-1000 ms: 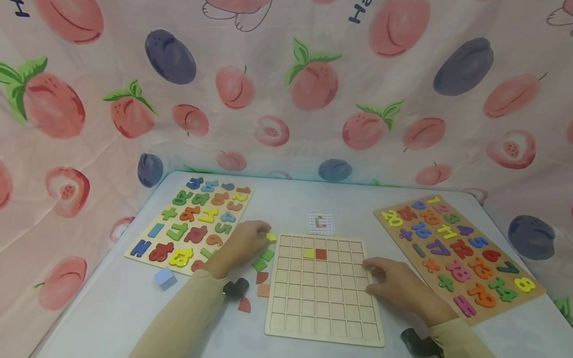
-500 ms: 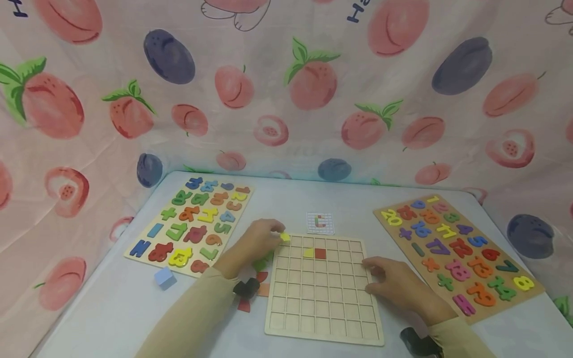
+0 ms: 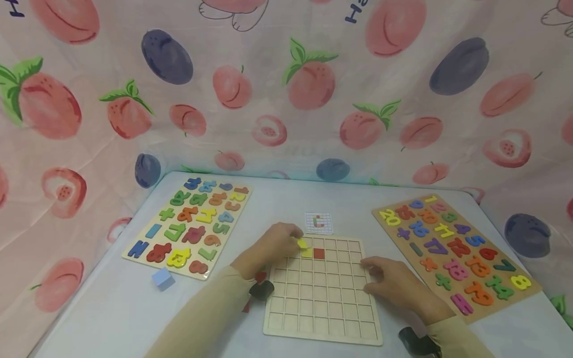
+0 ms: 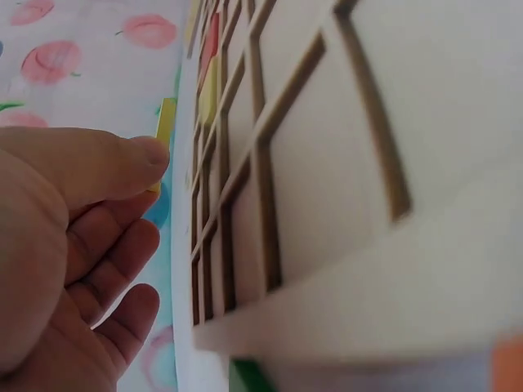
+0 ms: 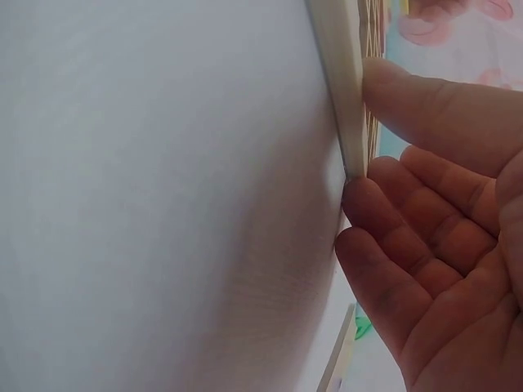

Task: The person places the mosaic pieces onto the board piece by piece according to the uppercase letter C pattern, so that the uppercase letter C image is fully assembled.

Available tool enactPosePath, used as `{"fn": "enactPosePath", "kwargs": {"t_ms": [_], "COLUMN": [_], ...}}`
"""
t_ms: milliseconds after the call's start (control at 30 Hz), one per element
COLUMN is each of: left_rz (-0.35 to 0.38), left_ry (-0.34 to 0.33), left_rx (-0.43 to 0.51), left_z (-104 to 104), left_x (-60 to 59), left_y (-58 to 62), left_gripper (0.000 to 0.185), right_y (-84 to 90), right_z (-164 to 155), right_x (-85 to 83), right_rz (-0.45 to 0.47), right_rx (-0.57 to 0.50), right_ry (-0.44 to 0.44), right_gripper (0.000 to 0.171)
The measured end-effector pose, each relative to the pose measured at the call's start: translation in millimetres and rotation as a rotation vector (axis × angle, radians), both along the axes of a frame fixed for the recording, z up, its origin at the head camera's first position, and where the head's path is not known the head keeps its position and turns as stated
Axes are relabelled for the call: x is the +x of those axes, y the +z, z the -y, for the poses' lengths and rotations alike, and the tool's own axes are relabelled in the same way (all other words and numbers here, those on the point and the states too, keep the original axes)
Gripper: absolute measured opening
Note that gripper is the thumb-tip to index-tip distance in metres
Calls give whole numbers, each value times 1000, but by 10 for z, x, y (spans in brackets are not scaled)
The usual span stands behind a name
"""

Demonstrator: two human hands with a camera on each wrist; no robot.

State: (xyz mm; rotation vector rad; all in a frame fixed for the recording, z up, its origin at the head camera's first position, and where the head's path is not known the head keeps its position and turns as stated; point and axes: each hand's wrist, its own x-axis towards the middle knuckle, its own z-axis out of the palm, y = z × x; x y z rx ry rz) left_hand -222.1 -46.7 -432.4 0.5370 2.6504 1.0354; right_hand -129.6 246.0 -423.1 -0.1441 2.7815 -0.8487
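Your left hand [image 3: 278,244] is pinching a yellow tile [image 3: 302,243] over the grid board's [image 3: 322,298] far-left part. The tile is probably behaving as light, stiff and slightly slick — its edges are offering the surest hold. Your right hand [image 3: 393,284] is resting, fingers loosely bent, against the board's right edge. Your left thumb [image 4: 122,163] is covering the tile's middle; your left arm [image 3: 203,315] is partly hiding red pieces [image 3: 260,277].

There are two hands [image 3: 277,242] [image 3: 390,282], two yellow tiles [image 3: 302,244] [image 3: 306,253], one red square tile [image 3: 319,254], one wooden grid board [image 3: 321,295], one pattern card [image 3: 319,223], two number puzzle boards [image 3: 141,236] [image 3: 488,311], one blue cube [image 3: 163,279] and two partly hidden red pieces [image 3: 261,277] [image 3: 246,306].
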Motion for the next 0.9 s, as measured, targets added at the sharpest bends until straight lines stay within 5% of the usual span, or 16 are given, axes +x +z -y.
{"fn": "enactPosePath", "kwargs": {"t_ms": [500,900], "left_rz": [-85,-128], "left_ry": [-145,-184], "left_rx": [-55,-42], "left_z": [-298,-467], "left_x": [43,102], "left_y": [-51,-55], "left_gripper": [32,27], "right_y": [9,-1], "right_z": [6,-5], "right_x": [-8,-14], "right_rz": [26,24], "right_rx": [4,9], "right_ry": [-6,-3], "right_gripper": [58,58]}}
